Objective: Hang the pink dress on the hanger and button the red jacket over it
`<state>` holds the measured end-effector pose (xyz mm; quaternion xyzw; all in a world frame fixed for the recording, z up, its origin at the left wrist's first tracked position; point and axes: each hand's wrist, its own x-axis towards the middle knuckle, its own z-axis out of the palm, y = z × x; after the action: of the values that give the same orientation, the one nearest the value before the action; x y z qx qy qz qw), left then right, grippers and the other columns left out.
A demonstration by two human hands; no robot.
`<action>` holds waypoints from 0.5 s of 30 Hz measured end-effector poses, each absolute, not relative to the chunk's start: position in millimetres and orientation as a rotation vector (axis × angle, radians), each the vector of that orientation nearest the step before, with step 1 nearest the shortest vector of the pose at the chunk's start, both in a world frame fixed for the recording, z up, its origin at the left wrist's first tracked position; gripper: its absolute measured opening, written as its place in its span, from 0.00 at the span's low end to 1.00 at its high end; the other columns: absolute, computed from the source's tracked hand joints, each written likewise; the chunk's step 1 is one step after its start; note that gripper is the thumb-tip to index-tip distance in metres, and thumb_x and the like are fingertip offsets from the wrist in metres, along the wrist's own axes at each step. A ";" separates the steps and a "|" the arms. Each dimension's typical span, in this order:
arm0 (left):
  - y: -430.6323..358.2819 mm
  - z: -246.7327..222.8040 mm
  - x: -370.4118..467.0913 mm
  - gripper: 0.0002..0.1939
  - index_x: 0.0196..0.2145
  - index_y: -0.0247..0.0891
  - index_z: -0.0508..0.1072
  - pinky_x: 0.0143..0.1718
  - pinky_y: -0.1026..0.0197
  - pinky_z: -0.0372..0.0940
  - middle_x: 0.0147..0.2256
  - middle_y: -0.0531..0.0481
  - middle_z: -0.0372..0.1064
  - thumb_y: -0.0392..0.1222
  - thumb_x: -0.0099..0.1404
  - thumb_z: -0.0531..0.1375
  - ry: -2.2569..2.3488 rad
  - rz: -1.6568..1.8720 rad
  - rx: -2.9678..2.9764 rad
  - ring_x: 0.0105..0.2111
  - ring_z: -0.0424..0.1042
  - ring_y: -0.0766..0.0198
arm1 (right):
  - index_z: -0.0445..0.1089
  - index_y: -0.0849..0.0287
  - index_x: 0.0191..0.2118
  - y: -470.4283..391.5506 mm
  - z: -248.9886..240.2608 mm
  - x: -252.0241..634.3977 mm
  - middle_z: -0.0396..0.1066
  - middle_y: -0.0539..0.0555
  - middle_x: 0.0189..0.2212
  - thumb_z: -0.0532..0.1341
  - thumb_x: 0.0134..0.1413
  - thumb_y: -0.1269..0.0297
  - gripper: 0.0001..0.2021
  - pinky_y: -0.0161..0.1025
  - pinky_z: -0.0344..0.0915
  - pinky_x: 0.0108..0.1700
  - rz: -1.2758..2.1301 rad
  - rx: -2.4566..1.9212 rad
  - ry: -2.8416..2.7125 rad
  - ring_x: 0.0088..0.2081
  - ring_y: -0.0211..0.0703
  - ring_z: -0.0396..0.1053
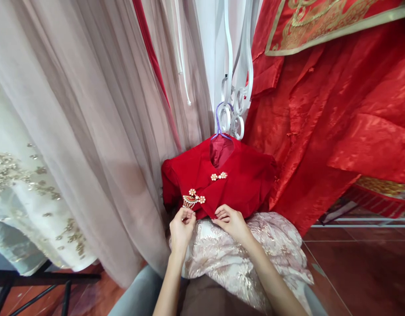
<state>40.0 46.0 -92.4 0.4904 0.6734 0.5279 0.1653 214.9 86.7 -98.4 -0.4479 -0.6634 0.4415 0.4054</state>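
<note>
A red velvet jacket hangs in front of me on a purple hanger. Two gold flower clasps sit below its neckline. Lower on the left is a fan-shaped brooch with a beaded fringe, beside more gold flowers. My left hand pinches the jacket's lower front edge just under the brooch. To its right, my right hand pinches the same hem with thumb and fingers. Behind and beneath both hands spreads a cream and pink brocade fabric with a shiny pattern.
A white scrolled metal stand bears the hanger. Pale pink sheer drapes hang on the left, near a white gown with gold sequins. Red satin garments hang on the right above a reddish tiled floor. Black metal legs stand lower left.
</note>
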 end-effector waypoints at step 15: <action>44.4 -91.3 32.8 0.11 0.21 0.40 0.62 0.30 0.64 0.62 0.23 0.54 0.72 0.46 0.53 0.60 2.051 1.363 1.356 0.26 0.73 0.63 | 0.68 0.57 0.33 86.7 -100.2 216.4 0.73 0.51 0.31 0.61 0.48 0.64 0.05 0.34 0.70 0.30 1.137 -1.052 -1.731 0.32 0.40 0.72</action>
<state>32.8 44.4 -91.3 0.4757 0.7196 0.4783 0.1644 216.4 86.7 -100.2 -0.4156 -0.6835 0.4491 0.3979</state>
